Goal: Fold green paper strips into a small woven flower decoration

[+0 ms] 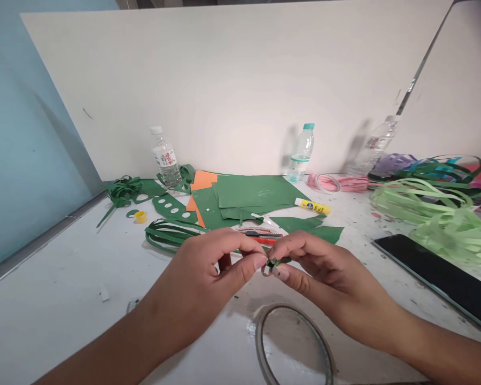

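A small piece of dark green paper (274,262) with a whitish bit on it is held between my two hands over the table's middle. My left hand (210,270) pinches it from the left with thumb and forefinger. From the right, the thumb and forefinger of my right hand (332,280) close on the same piece. The fingertips partly hide its shape. Just beyond my fingers lies a red utility knife (264,240). A roll of clear tape (259,338) lies flat on the table below my hands.
Green paper sheets (252,190), a glue stick (316,207), and dark green strips (170,232) lie behind my hands. Plastic bottles (167,160) stand along the white partition (232,80). At right are a phone (436,278) and light green strips (452,230); a yellow cap (140,217) sits left.
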The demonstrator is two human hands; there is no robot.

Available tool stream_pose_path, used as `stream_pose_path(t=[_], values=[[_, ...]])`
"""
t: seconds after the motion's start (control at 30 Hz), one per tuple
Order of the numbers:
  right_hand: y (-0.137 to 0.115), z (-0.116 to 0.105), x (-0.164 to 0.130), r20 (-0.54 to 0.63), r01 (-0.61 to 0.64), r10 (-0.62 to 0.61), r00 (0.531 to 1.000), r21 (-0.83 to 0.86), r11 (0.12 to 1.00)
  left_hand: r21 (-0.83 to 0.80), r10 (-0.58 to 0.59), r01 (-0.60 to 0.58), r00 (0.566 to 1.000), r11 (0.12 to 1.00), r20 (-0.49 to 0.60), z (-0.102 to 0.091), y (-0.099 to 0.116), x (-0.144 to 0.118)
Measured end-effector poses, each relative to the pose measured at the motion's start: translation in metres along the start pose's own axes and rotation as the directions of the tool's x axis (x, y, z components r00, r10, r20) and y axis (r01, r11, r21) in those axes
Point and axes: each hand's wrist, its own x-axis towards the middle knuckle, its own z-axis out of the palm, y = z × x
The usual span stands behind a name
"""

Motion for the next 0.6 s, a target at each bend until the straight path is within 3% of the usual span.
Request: stream_pose_path(t=[0.27, 0.47, 0.6], values=[[-0.0019, 0.0006, 0.0022, -0.006, -0.024, 0.024, 1.0, 0.028, 0.999, 0.026, 0.036, -0.036, 0.999, 0.999, -0.014, 0.0005, -0.0001, 0.0005], [-0.0038, 0.001, 0.0024, 0.001, -0.064, 0.064, 0.998, 0.143, 0.988, 0.17, 0.225, -0.204, 0.968, 0.964, -0.111, 0.0029, -0.0015, -0.0019], [-0.0039, 0.0003, 0.0033, 0.023, -0.094, 0.091, 0.996, 0.229, 0.969, 0.225, 0.287, -0.251, 0.947, 0.941, -0.145, 0.003, -0.0022, -0.0041]])
